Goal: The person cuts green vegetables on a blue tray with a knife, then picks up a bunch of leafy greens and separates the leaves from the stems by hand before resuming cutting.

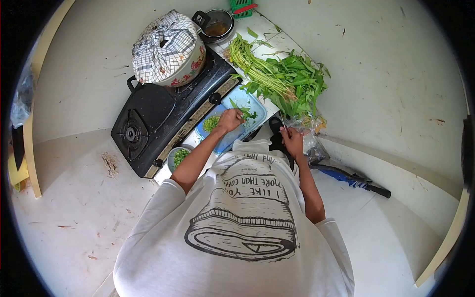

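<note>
Over the blue tray (pixel 258 103), my left hand (pixel 230 120) has its fingers closed beside some green leaves (pixel 249 114), seemingly pinching them. Chopped green stems (pixel 211 123) lie in the tray just left of that hand. My right hand (pixel 293 138) is closed at the counter's right edge. A thin, pale sliver sticks up from its fingers, too small to name. Beyond both hands spreads a big bunch of leafy greens (pixel 302 79) with long stems (pixel 247 62).
A black gas stove (pixel 153 111) stands to the left, bearing a flowered pot (pixel 190 69) under a checked cloth (pixel 166 44). Behind are a small pan (pixel 217 27) and green basket (pixel 241 7). A bowl of chopped greens (pixel 180 157) sits by the stove. Plastic bags (pixel 314 148) lie at right.
</note>
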The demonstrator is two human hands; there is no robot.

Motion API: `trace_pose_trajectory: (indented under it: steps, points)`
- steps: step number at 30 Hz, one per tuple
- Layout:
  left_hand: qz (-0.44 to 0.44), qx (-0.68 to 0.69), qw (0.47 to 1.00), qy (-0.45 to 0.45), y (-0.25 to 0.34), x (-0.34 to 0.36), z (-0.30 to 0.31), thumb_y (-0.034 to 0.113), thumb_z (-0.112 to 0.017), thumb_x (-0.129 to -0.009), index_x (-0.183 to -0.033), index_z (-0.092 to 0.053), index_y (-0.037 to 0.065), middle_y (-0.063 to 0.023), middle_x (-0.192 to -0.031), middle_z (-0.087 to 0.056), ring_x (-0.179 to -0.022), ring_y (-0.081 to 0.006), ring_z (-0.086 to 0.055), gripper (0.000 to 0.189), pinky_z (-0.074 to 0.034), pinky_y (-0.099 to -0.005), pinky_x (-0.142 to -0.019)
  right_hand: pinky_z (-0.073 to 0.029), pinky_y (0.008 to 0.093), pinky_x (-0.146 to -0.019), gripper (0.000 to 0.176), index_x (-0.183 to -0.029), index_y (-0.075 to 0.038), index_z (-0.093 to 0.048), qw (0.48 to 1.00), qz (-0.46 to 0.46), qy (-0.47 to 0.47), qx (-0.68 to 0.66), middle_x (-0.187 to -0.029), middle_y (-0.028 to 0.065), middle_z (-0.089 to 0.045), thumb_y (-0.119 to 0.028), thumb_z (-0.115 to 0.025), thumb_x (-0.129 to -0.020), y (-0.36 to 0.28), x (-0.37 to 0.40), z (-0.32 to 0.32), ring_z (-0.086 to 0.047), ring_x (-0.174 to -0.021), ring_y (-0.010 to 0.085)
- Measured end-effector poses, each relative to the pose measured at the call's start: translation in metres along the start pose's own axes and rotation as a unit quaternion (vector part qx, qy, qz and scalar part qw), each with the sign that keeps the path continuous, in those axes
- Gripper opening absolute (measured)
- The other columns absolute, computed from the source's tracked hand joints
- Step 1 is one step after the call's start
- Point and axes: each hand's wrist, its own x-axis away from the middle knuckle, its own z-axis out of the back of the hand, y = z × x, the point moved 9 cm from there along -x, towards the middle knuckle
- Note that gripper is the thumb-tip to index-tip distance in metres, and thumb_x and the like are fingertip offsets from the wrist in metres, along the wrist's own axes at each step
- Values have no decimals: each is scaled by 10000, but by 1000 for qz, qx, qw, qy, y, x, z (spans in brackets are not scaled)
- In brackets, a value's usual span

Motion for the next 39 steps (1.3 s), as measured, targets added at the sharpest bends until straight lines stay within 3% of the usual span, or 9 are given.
trace_pose_trajectory:
  steps: [4, 10, 13, 16, 19, 25, 28, 34, 39]
  points:
    - [6, -164, 986, 34, 9, 2, -5, 212, -806, -776, -943, -777, 112, -142, -942, -766, -936, -336, -728, 197, -529, -443, -873, -450, 330, -522, 485, -816, 13, -647, 1000, 8, -3, 7, -575, 92, -628, -435, -642, -1000, -5, 2, 1, -610, -509, 171]
    - [52, -131, 988, 58, 12, 15, 0, 239, -820, -762, -946, -775, 151, -136, -961, -768, -938, -327, -727, 210, -519, -440, -868, -453, 319, -524, 462, -824, 6, -642, 1000, 3, -7, 10, -595, 84, -636, -418, -639, -1009, -12, 3, 8, -596, -512, 154]
    - [44, 30, 998, 38, 0, 20, 2, 209, -838, -778, -939, -754, 97, -90, -902, -756, -899, -224, -721, 214, -520, -357, -827, -448, 291, -523, 415, -852, -5, -640, 998, -5, -26, -49, -627, 62, -644, -383, -636, -1023, -3, -4, 1, -577, -513, 130]
    - [8, 243, 970, -6, -2, 26, 1, 160, -834, -824, -940, -718, 45, -20, -850, -711, -849, -113, -665, 200, -498, -269, -798, -470, 339, -551, 418, -889, 9, -674, 988, -33, -66, -132, -648, 60, -662, -394, -659, -998, -16, -8, -7, -608, -558, 129]
    - [12, 344, 938, -34, 31, 49, 22, 120, -797, -883, -963, -691, 42, 29, -865, -669, -842, -63, -609, 155, -470, -227, -795, -468, 321, -563, 353, -941, 10, -679, 985, 20, -119, -120, -661, 42, -661, -339, -681, -993, -66, -15, -12, -600, -582, 113]
    - [-14, 463, 886, -36, 73, 74, 44, 140, -788, -906, -1033, -679, 83, 25, -931, -695, -868, -67, -621, 177, -472, -239, -800, -521, 274, -751, 243, -1030, 10, -655, 946, 148, -202, -205, -888, 63, -708, -207, -735, -955, -161, -41, -45, -656, -811, 107]
    - [-19, 474, 880, -5, 75, 81, 52, 147, -761, -931, -1086, -689, 69, 27, -978, -698, -874, -58, -619, 188, -469, -239, -803, -520, 276, -815, 228, -1022, 13, -628, 934, 125, -235, -240, -985, 75, -709, -163, -747, -939, -181, -46, -63, -657, -889, 114]
    - [-10, 516, 850, 102, 73, 110, 74, 111, -752, -927, -1074, -684, 50, 34, -913, -676, -846, -52, -611, 173, -461, -226, -776, -527, 303, -808, 209, -905, -8, -555, 922, 168, -243, -250, -955, 88, -712, -48, -759, -896, -226, -44, -67, -663, -869, 153]
    - [44, 460, 821, 335, 31, 127, 75, 84, -790, -878, -1003, -663, 35, 23, -839, -644, -782, -77, -592, 185, -461, -221, -673, -525, 308, -746, 203, -898, -11, -554, 939, 246, -199, -136, -906, 103, -705, -34, -755, -873, -243, -39, -78, -663, -799, 168]
